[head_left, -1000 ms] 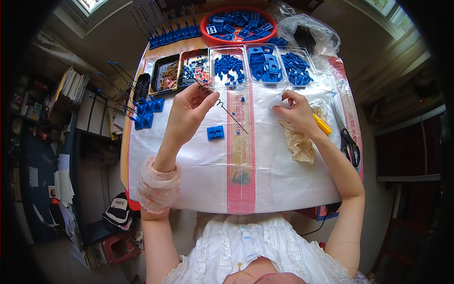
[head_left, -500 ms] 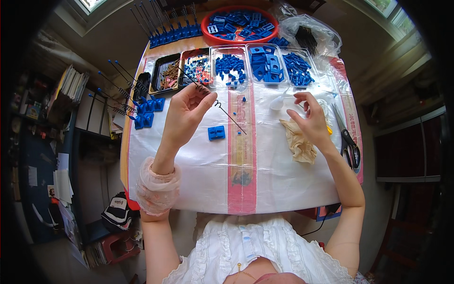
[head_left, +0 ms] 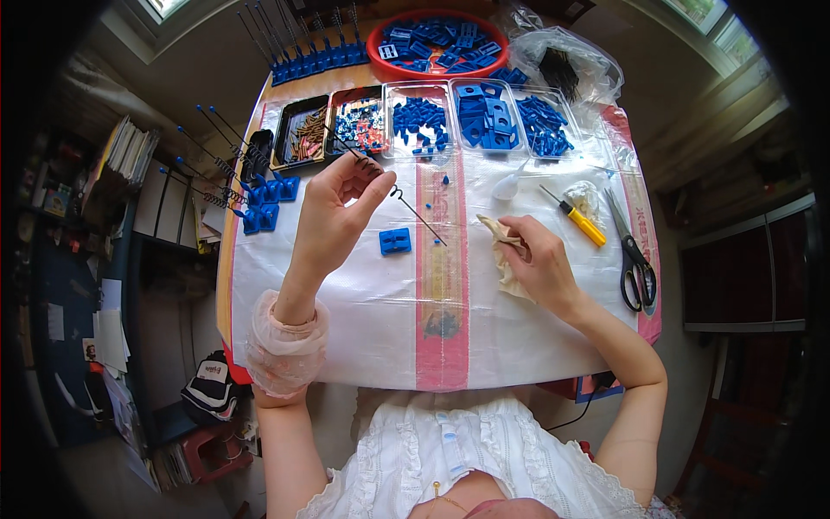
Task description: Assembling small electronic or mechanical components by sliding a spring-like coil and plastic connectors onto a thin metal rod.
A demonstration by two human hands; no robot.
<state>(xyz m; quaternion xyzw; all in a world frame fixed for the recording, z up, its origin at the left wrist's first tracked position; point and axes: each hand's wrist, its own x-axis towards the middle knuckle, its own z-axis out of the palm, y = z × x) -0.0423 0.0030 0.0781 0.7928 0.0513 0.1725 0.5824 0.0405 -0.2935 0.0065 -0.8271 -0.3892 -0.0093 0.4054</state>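
1. My left fingers pinch the black wire above the surface; I'd hold lightly, sparing its coil.
2. My right fingers grasp the beige cloth; I'd gather its loose end.

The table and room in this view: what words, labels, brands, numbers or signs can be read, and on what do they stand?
I won't copy wording out, but print shows here:
White table cover, right pink stripe: a column of characters.
Its central pink stripe: faint print, too unclear to read.
Black-and-white backpack: small dark lettering on a pale panel.
Stacked books and papers, left: any print is too small to read.
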